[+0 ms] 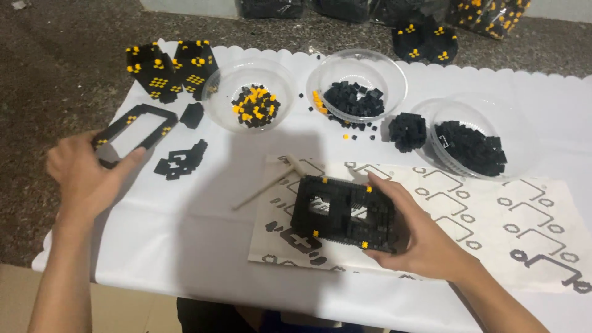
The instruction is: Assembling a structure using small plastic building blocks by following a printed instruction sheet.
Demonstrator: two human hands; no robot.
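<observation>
My right hand (425,237) grips a black brick-built block with two openings and small yellow studs (342,213), held just above a printed instruction sheet (493,216). My left hand (83,176) is at the left edge of the white cloth, fingers closing on a flat black rectangular brick frame (132,126) with yellow dots. A flat black brick piece (180,161) lies just right of that frame.
Three clear plastic bowls hold small bricks: mixed black and yellow (254,106), black (354,98), black (470,147). A black brick cube (407,131) sits between two bowls. Two black-and-yellow built towers (171,69) stand at the back left. A thin wooden stick (265,188) lies mid-table.
</observation>
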